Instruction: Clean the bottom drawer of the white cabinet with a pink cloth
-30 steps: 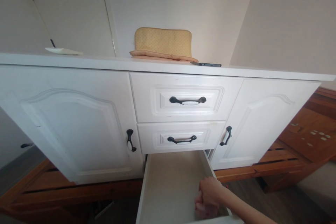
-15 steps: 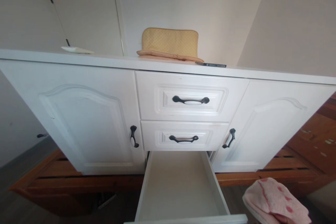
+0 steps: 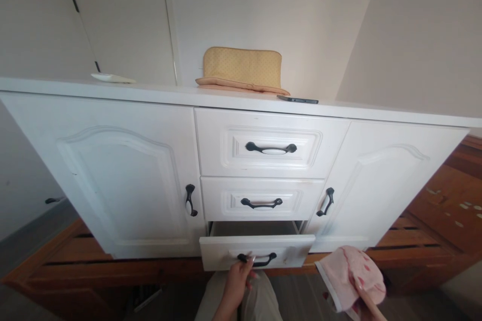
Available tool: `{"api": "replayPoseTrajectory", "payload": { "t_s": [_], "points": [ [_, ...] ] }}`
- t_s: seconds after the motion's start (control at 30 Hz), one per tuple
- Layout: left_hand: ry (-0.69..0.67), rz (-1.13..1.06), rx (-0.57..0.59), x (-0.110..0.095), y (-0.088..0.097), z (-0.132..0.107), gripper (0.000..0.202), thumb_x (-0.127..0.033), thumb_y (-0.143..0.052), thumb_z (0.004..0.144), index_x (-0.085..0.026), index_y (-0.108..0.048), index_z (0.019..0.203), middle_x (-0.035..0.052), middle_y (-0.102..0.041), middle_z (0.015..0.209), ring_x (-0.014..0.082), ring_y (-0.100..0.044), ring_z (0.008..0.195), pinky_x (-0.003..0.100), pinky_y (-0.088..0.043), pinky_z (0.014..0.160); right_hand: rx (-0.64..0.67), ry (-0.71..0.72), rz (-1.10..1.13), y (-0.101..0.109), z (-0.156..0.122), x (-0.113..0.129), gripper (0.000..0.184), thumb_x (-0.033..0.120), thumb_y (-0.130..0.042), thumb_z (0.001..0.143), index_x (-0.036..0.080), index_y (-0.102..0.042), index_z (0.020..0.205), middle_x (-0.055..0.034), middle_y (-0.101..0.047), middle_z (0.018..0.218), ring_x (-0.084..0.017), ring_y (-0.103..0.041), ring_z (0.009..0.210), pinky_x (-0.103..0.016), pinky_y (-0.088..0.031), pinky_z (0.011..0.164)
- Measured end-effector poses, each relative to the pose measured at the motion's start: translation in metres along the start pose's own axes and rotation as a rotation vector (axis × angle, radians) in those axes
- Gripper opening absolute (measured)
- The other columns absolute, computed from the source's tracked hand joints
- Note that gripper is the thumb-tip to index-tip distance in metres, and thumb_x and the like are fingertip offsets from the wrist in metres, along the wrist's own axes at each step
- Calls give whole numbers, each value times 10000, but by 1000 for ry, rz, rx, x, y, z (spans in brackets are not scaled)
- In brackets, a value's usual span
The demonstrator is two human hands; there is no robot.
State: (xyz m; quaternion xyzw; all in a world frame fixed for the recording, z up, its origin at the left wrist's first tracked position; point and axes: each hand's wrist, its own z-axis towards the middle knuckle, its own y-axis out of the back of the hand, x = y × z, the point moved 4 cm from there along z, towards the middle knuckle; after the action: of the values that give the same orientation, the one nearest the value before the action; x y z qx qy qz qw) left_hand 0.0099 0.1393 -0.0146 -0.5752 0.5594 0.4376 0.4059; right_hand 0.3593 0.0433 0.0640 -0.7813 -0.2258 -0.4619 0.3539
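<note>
On top of the white wooden cabinet [image 3: 113, 170] sit a yellow padded cushion [image 3: 243, 66] and a flat dark phone [image 3: 297, 100]; the bottom white drawer [image 3: 256, 253] stands a little open; the left hand [image 3: 237, 281] touches its black curved handle [image 3: 258, 260] with bent fingers; the right hand [image 3: 363, 306] grips a pink spotted cloth [image 3: 350, 276] just beside the drawer.

The white bottom drawer [image 3: 256, 253] stands slightly open; the pink cloth [image 3: 350, 276] hangs crumpled beside it.
</note>
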Motion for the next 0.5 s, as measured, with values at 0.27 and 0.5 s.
{"api": "replayPoseTrajectory", "payload": {
  "t_s": [0.27,0.5],
  "points": [
    [-46,56,-2,-15,4,51,931,-995,-476,582,-117,-701,795,151,-785,796,166,-602,460,335,-493,505,15,-29,122,-49,8,-23,820,525,-926,498,240,-669,1222,-95,-766,1081,-345,-748,896,-489,-654,713],
    [-142,262,-142,-19,10,18,637,-753,-400,875,-195,-701,810,68,-772,785,232,-693,668,361,-517,696,-45,170,14,-89,24,-39,866,446,-941,474,277,-565,1235,1,-701,1056,-238,-692,868,-340,-581,650]
  ]
}}
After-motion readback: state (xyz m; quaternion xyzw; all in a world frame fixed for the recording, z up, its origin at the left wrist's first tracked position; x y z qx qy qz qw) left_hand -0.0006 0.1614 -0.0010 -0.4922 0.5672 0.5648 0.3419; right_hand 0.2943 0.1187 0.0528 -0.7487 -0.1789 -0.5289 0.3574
